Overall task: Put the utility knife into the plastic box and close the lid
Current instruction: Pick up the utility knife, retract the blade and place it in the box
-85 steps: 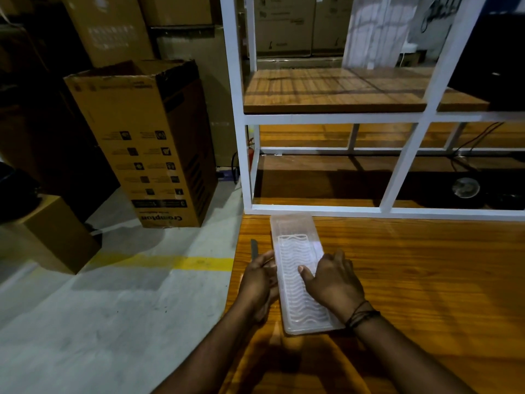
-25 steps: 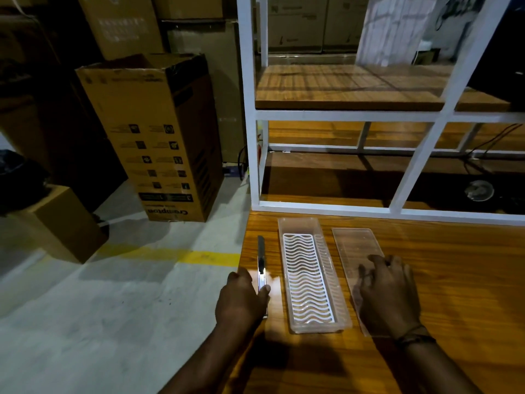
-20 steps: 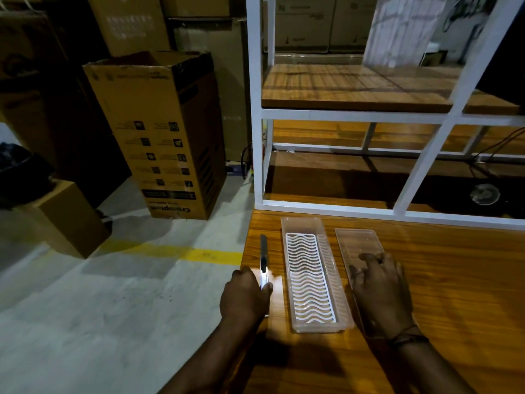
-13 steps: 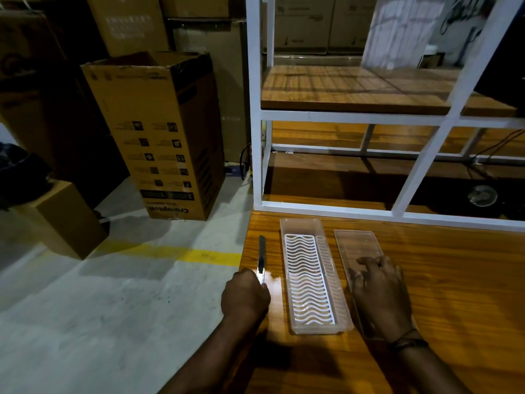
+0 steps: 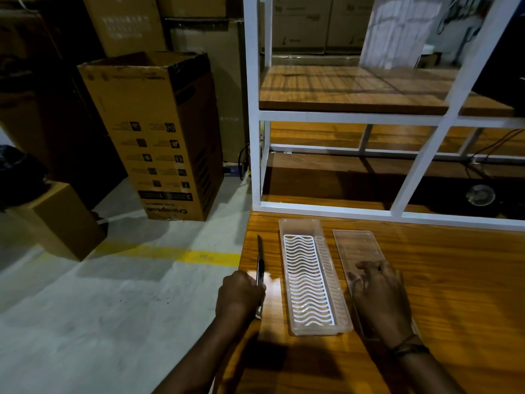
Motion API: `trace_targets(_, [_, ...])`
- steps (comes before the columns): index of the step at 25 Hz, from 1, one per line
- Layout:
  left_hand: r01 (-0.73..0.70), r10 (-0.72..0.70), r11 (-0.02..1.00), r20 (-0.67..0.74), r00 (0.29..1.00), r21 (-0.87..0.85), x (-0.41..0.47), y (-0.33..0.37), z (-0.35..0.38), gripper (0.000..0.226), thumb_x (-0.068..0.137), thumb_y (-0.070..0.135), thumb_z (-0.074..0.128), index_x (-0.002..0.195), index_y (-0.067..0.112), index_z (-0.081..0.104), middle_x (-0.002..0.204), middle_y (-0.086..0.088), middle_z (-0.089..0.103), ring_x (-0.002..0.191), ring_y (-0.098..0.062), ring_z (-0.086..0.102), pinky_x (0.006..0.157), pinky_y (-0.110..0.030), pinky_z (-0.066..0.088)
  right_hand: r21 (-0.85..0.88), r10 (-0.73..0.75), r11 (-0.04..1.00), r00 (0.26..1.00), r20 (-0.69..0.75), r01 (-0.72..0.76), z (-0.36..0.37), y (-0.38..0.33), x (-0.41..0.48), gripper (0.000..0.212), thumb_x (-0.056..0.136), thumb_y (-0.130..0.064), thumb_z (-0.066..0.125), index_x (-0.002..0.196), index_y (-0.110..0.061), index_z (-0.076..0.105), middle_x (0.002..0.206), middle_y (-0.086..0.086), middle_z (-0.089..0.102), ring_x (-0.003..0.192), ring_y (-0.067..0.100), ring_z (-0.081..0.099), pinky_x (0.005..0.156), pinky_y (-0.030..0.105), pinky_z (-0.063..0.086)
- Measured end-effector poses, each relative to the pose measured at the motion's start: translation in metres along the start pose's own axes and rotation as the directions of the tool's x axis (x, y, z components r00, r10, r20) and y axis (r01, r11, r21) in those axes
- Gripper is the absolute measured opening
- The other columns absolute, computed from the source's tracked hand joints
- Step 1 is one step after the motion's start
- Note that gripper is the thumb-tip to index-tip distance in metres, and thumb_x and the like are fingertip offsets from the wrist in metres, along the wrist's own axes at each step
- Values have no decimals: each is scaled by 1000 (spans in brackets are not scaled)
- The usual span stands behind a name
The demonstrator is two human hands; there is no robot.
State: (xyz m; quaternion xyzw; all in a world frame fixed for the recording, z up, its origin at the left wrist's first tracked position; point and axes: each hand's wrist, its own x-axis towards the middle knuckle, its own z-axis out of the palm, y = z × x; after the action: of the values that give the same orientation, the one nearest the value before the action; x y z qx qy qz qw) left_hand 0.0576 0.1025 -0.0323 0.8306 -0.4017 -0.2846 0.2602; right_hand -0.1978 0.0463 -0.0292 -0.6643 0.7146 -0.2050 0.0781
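Behind wooden table (image 5: 440, 280), white shelf frame (image 5: 252, 109); cardboard boxes (image 5: 153, 132) leftward.

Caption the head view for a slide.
Left hand grips utility knife beside open plastic box; right hand rests on lid.

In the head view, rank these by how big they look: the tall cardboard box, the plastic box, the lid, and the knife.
1. Cardboard box, largest though farthest away.
2. Plastic box.
3. Lid, near the plastic box's size, partly under the right hand, so unsure.
4. Knife, gripped by the left hand.
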Motion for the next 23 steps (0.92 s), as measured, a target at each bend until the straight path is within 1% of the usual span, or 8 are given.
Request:
trace_targets(2, [10, -9, 993, 10, 1000, -115, -3, 1, -4, 27, 87, 32, 75, 65, 18, 69, 60, 6, 69, 55, -4, 66, 51, -19, 46, 37, -14, 999, 1000, 4, 14, 0, -2, 0, 32, 90, -19, 61, 121, -22, 66, 134, 9, 55, 122, 32, 46, 90, 45, 52])
trace_targets(6, [-33, 40, 945, 16, 999, -325, -12, 9, -12, 18, 85, 33, 79, 80, 16, 75, 72, 1, 77, 65, -13, 74, 61, -26, 60, 149, -67, 987, 998, -2, 66, -4, -10, -2, 31, 90, -20, 61, 121, -21, 66, 137, 10, 55, 129, 31, 44, 97, 49, 50])
trace_targets(10, [-119, 153, 873, 35, 988, -472, -25, 28, -21, 18, 86, 33, 79, 88, 15, 74, 80, -3, 79, 74, -18, 77, 67, -35, 66, 326, -134, 931, 985, -111, 163, -20, -41, 0, 23, 88, -17, 66, 110, -20, 72, 114, 4, 65, 105, 23, 59, 83, 34, 51])
trace_targets(12, [-155, 216, 837, 56, 975, -525, -35, 42, -24, 19, 88, 31, 78, 90, 13, 74, 80, -2, 78, 73, -15, 77, 60, -30, 64, 539, -113, 834, 993, -44, 118, -30, -64, 2, 16, 92, -23, 65, 105, -21, 75, 102, -3, 70, 93, 13, 64, 77, 28, 52])
trace_targets(14, [-189, 280, 814, 87, 956, -549, -44, 53, -22, 21, 89, 31, 77, 93, 11, 73, 80, -2, 76, 70, -11, 76, 56, -25, 61, 711, -107, 703, 987, 120, -10, -37, -85, 5, 17, 94, -32, 64, 97, -21, 77, 91, -5, 75, 87, 11, 68, 76, 31, 54])
trace_targets(16, [-220, 326, 804, 100, 940, -552, -50, 59, -19, 23, 88, 36, 77, 94, 14, 74, 84, -3, 75, 74, -15, 77, 62, -35, 65, 792, -129, 597, 959, 253, -129, -41, -102, 8, 29, 95, -41, 61, 90, -17, 78, 83, 3, 77, 76, 18, 71, 66, 32, 52])
trace_targets(20, [-259, 367, 796, 96, 925, -547, -50, 62, -18, 20, 87, 36, 77, 98, 19, 72, 91, -6, 74, 80, -24, 77, 72, -55, 64, 818, -145, 560, 958, 247, -126, -39, -119, 12, 36, 95, -41, 62, 81, -10, 75, 75, 10, 74, 70, 31, 69, 66, 43, 54])
trace_targets(23, [-321, 457, 784, 143, 878, -532, -51, 58, -28, 45, 81, 34, 84, 121, 29, 63, 100, 3, 71, 78, -15, 76, 73, -46, 66, 839, -181, 531, 952, 245, -115, -36, -121, 15, 37, 93, -44, 63, 79, -11, 74, 73, 11, 73, 67, 24, 67, 68, 40, 52])
